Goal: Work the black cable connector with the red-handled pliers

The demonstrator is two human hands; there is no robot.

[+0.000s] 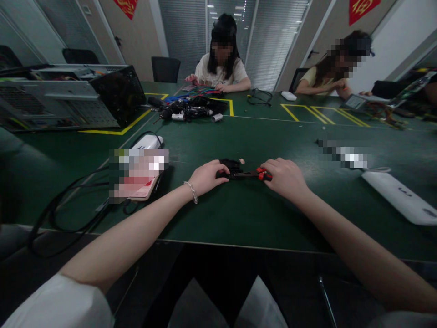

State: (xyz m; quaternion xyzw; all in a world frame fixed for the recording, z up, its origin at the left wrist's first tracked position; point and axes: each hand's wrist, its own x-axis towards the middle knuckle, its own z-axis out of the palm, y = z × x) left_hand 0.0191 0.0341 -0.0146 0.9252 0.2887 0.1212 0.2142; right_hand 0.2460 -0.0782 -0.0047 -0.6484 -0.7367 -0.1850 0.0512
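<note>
In the head view, your right hand [285, 176] is closed on the red-and-black tool [262, 173], with your fingers and thumb round its red end. The tool lies in front of you, just over the desk [211, 214] or on it; you can't tell which. It runs between your two hands, and its dark end points at your left hand [205, 176]. That hand is narrow, its thumb and fingertips pinching a dark piece [224, 174]. It is too dark to see whether this is part of the tool or part of the black bundle [232, 164] just behind. A small tan bit [242, 161] lies beside the bundle.

Your palms and the tool's handles are mostly hidden by your own fingers. The phone [141, 184] on the left is blurred into squares, so you can't read its screen. The big computer case [78, 98] is cut off at the left edge. Across from you, a person [221, 68] has both hands by some coloured wires [208, 91].

The white box [398, 193] on the right has a dark mark, too small to read. The red paper sign [363, 10] at the top right has gold writing, but the top edge cuts it off.
</note>
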